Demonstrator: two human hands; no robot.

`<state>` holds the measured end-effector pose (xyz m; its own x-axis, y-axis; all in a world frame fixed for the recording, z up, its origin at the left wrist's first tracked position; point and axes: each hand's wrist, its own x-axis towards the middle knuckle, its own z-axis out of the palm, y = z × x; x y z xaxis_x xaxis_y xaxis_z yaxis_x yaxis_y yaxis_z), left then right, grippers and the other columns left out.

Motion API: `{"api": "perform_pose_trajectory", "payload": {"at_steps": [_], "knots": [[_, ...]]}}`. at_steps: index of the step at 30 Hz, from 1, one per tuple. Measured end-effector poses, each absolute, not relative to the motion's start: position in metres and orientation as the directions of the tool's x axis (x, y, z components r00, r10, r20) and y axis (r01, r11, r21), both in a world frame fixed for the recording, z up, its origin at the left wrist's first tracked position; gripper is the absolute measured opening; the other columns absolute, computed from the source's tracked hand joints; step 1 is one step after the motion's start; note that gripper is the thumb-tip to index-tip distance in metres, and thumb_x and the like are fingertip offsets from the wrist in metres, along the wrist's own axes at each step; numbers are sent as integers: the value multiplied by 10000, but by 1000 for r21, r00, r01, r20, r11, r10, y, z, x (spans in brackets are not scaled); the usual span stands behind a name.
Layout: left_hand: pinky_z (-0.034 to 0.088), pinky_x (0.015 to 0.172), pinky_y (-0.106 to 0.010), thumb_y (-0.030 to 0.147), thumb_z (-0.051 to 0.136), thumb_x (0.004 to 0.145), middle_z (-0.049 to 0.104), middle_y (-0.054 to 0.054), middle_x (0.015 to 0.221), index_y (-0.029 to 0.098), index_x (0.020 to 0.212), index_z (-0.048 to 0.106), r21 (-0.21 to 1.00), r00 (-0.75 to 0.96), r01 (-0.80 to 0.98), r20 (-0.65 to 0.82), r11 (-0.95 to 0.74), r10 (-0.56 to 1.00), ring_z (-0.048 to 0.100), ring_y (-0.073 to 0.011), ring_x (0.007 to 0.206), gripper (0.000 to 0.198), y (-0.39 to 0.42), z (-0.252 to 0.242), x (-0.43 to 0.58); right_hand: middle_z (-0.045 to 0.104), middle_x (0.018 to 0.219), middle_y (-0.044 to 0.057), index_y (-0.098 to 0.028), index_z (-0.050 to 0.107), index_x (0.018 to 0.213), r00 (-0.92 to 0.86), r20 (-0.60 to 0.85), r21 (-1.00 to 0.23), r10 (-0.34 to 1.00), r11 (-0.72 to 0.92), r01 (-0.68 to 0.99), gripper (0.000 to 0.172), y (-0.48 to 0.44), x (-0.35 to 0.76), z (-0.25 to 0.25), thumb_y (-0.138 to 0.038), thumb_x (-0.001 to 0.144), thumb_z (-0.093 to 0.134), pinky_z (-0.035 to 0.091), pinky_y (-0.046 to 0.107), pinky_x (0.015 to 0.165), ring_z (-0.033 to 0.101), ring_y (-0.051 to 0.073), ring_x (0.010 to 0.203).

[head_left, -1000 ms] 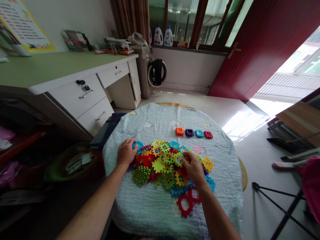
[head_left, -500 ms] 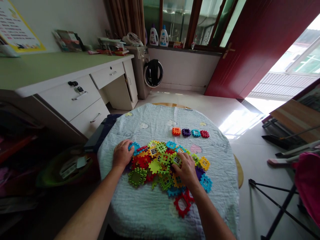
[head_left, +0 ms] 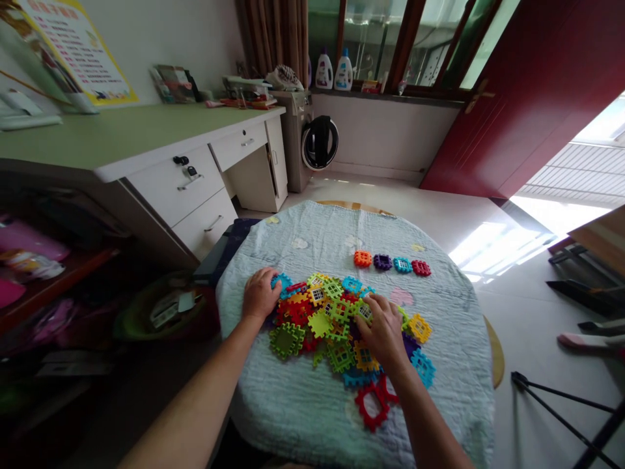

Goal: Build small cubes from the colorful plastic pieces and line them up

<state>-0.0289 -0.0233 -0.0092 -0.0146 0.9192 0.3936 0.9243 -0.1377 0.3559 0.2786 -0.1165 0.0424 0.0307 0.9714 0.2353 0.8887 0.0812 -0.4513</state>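
A heap of plastic interlocking building pieces [head_left: 321, 323] in green, red, yellow, blue and purple lies on the cloth-covered table. At its left end my left hand [head_left: 261, 294] is closed on the edge of a blue interlocking piece [head_left: 282, 284]. My right hand [head_left: 385, 327] reaches over the right part, its thumb and fingers closed about a light green window piece [head_left: 363, 311]. Beyond the heap stand apart, in a row, an orange piece [head_left: 362, 258], a purple piece [head_left: 383, 262], a blue piece [head_left: 403, 264] and a red piece [head_left: 421, 268].
The round table has a pale blue cloth [head_left: 293, 404]. A red frame piece [head_left: 372, 407] lies nearest me. To the left are a desk with drawers [head_left: 195, 176] and a green basin [head_left: 141, 319]; black stand legs [head_left: 561, 397] stand on the right. A washing machine [head_left: 297, 140] is behind.
The view has turned a little to the left, so everything appears further right. Both hands keep practically the same places on the heap, and the row of pieces is unchanged.
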Motion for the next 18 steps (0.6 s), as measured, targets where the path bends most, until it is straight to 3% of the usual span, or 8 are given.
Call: {"api": "perform_pose_trajectory", "payload": {"at_steps": [5, 8, 12, 18], "knots": [[439, 997, -408, 281, 493, 847, 661, -106, 1146, 179, 1016, 638, 354, -11, 924, 399, -143, 917, 585, -265, 1100, 245, -24, -8, -29, 624, 1197, 58, -260, 667, 1075, -263, 214, -483, 941, 336, 808, 260, -125, 236, 67, -308, 821, 646, 348, 442, 977, 479, 275, 1136], [441, 990, -410, 276, 495, 840, 660, -109, 1147, 182, 1013, 638, 351, -16, 926, 400, -137, 916, 586, -268, 1095, 244, -25, -7, -28, 639, 1176, 50, -261, 680, 976, -360, 153, -468, 920, 389, 793, 229, -132, 211, 67, -318, 758, 723, 311, 482, 1013, 460, 298, 1148], [442, 992, -414, 274, 495, 835, 660, -112, 1151, 179, 1016, 638, 358, -20, 924, 397, -134, 918, 584, -271, 1103, 250, -25, -6, -28, 675, 1066, 31, -256, 681, 853, -291, 180, -495, 940, 342, 798, 40, -133, 198, 61, -253, 818, 662, 321, 465, 990, 492, 264, 1079], [439, 1000, -411, 270, 494, 829, 665, -108, 1144, 190, 1001, 638, 356, -20, 924, 403, -136, 915, 586, -267, 1105, 238, -23, -8, -28, 688, 900, 49, -225, 694, 896, -83, 300, -739, 950, 287, 609, 285, -118, 233, 71, -345, 952, 442, 428, 326, 824, 568, 189, 871]]}}
